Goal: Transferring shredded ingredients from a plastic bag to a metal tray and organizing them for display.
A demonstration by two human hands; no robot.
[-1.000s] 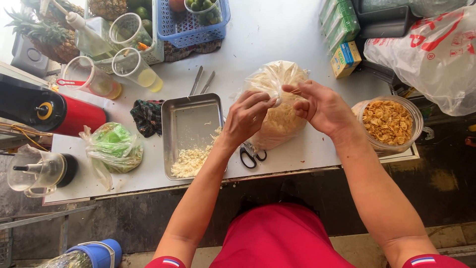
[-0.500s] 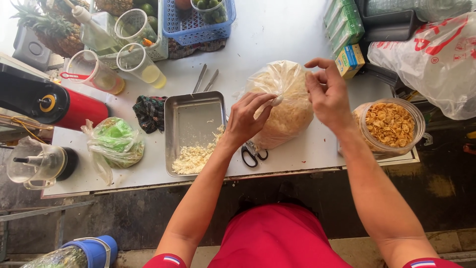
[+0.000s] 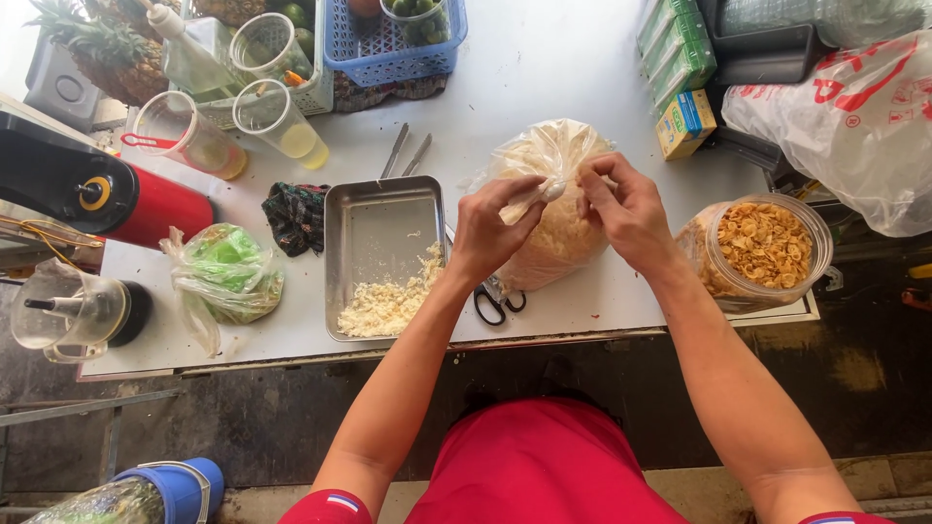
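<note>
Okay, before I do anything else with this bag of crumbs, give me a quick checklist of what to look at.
1. Bag neck: the left hand pinches the twisted neck of the clear plastic bag; ok.
2. Right hand is at the neck too; ok.
3. Neck sealed: cannot tell, no tie or band shows.
4. Scissors lie on the table, partly under the left wrist; ok.
5. Metal tray sits just left of the bag, crumbs in one corner; ok.
6. Open tub of fried bits stands near the right forearm; not ok, easily knocked.
</note>
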